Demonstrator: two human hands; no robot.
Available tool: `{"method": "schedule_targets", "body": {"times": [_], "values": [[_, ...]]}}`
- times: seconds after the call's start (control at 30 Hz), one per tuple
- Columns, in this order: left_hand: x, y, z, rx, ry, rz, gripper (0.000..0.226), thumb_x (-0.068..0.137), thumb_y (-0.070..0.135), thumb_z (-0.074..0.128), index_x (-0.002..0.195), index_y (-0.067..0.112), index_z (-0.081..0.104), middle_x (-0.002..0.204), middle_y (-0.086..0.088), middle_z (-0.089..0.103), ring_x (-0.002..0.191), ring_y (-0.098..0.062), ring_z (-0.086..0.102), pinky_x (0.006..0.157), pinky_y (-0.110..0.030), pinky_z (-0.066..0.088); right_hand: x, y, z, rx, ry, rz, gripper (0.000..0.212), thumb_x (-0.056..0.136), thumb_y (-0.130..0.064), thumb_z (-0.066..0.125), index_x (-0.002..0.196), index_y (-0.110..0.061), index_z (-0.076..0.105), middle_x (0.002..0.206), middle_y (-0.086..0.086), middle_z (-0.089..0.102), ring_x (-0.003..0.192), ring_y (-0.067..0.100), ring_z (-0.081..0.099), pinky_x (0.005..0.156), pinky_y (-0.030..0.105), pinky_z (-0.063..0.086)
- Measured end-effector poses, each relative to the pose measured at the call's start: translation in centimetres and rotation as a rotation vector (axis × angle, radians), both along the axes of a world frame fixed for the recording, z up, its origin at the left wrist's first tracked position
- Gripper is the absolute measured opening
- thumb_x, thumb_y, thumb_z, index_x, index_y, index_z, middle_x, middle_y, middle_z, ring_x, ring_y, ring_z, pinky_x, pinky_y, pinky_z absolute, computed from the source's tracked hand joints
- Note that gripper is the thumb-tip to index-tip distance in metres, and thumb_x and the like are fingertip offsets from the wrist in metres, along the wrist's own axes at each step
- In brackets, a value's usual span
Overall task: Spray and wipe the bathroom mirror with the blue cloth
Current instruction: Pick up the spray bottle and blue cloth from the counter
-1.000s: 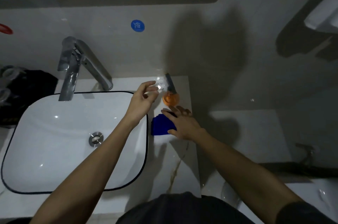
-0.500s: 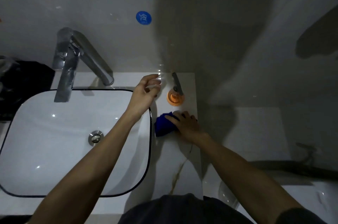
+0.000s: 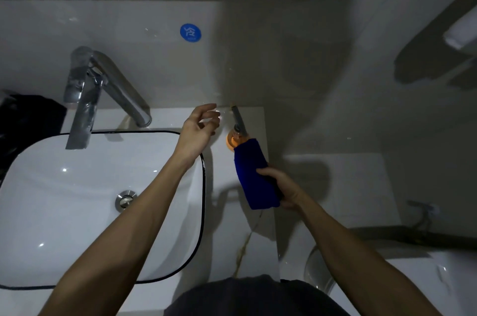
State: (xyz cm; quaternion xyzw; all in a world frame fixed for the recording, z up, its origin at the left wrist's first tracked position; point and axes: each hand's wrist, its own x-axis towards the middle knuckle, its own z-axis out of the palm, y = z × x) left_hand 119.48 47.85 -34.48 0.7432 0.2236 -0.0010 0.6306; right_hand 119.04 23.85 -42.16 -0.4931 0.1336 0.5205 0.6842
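Blue cloth (image 3: 256, 176), flat on the counter (image 3: 258, 238) half a second ago, is now lifted in your right hand (image 3: 282, 190), which grips its lower half. Its long axis runs steeply, top end toward the orange spray bottle (image 3: 233, 140). Your left hand (image 3: 197, 128) hovers loosely curled, empty, beside that bottle.

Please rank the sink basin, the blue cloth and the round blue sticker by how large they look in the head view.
1. Sink basin
2. Blue cloth, raised nearer the camera, so flattered
3. Blue sticker
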Motion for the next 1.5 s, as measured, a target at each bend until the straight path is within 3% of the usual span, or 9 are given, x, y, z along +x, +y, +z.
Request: {"method": "schedule_targets", "body": {"times": [0.23,0.37,0.5,0.67,0.77,0.83,0.97,1.2,1.5], "values": [[0.3,-1.2,-1.7,0.088,0.078,-0.084,0.051,0.093,-0.003,0.056,0.141,0.013,0.045,0.134,-0.011,0.057,0.106,-0.016,0.058,0.076,-0.011,0.051,1.4,-2.5,0.5,-0.014,-0.008,-0.156,0.057,0.075,-0.029,0.071,0.126,-0.007,0.059,0.111,0.015,0.067,0.098,0.030,0.063,0.087,0.043,0.048],[0.8,-2.8,-3.6,0.100,0.163,-0.174,0.084,0.084,0.013,0.077,0.151,0.021,0.028,0.148,-0.004,0.044,0.127,-0.018,0.048,0.096,-0.024,0.043,3.7,-3.0,1.9,-0.080,-0.076,-0.239,0.052,0.075,-0.031,0.069,0.121,-0.010,0.063,0.109,0.014,0.069,0.099,0.031,0.064,0.092,0.047,0.047],[1.9,-4.5,-4.6,0.072,0.143,-0.152,0.097,0.080,0.010,0.081,0.155,0.023,0.021,0.136,0.006,0.043,0.119,-0.007,0.044,0.094,-0.020,0.038,5.3,-2.5,3.0,-0.021,-0.092,-0.372,0.035,0.089,-0.020,0.062,0.122,-0.010,0.063,0.109,0.013,0.071,0.097,0.031,0.067,0.095,0.049,0.049],[4.2,-4.6,-5.4,0.164,0.134,-0.175,0.063,0.090,0.014,0.071,0.143,0.016,0.038,0.124,-0.003,0.046,0.092,-0.010,0.055,0.084,-0.031,0.055,6.3,-2.1,3.5,-0.049,-0.088,-0.415,0.028,0.095,-0.017,0.055,0.122,-0.014,0.062,0.108,0.011,0.073,0.100,0.032,0.066,0.101,0.052,0.046],[4.9,-4.6,-4.8,0.133,0.156,-0.172,0.043,0.094,0.011,0.067,0.131,0.020,0.048,0.125,-0.009,0.043,0.092,-0.015,0.056,0.061,-0.019,0.057,6.6,-2.0,3.5,-0.061,-0.092,-0.405,0.025,0.096,-0.017,0.053,0.120,-0.016,0.062,0.106,0.010,0.073,0.098,0.031,0.066,0.101,0.052,0.046],[4.9,-4.3,-5.6,0.072,0.120,-0.165,0.061,0.089,0.012,0.072,0.140,0.025,0.040,0.136,-0.006,0.043,0.097,-0.009,0.058,0.066,-0.015,0.055,6.6,-1.8,3.5,-0.062,-0.086,-0.402,0.025,0.096,-0.017,0.053,0.119,-0.016,0.062,0.104,0.009,0.073,0.098,0.031,0.065,0.103,0.053,0.044],[4.2,-2.7,-4.6,0.038,0.072,-0.127,0.061,0.077,0.049,0.074,0.128,0.044,0.041,0.135,-0.011,0.055,0.114,-0.025,0.063,0.097,-0.043,0.054,6.5,-1.4,3.8,-0.033,-0.108,-0.403,0.027,0.093,-0.016,0.056,0.118,-0.018,0.063,0.101,0.009,0.075,0.097,0.031,0.066,0.100,0.053,0.046],[4.3,-1.2,1.4,0.110,-0.229,-0.020,0.035,0.104,0.039,0.046,0.133,0.020,0.052,0.122,0.001,0.065,0.094,-0.015,0.070,0.075,-0.032,0.059,5.8,0.3,5.3,0.013,-0.159,-0.418,0.051,0.084,-0.020,0.063,0.133,-0.011,0.055,0.103,0.010,0.072,0.091,0.027,0.067,0.075,0.038,0.056],[2.2,2.1,13.1,0.191,-0.561,0.094,0.028,0.101,0.037,0.050,0.109,0.018,0.069,0.107,0.005,0.070,0.102,-0.005,0.067,0.086,-0.016,0.050,5.1,2.2,10.3,0.072,-0.307,-0.359,0.046,0.083,-0.028,0.070,0.123,-0.007,0.062,0.102,0.014,0.071,0.088,0.029,0.068,0.073,0.038,0.056]]}}
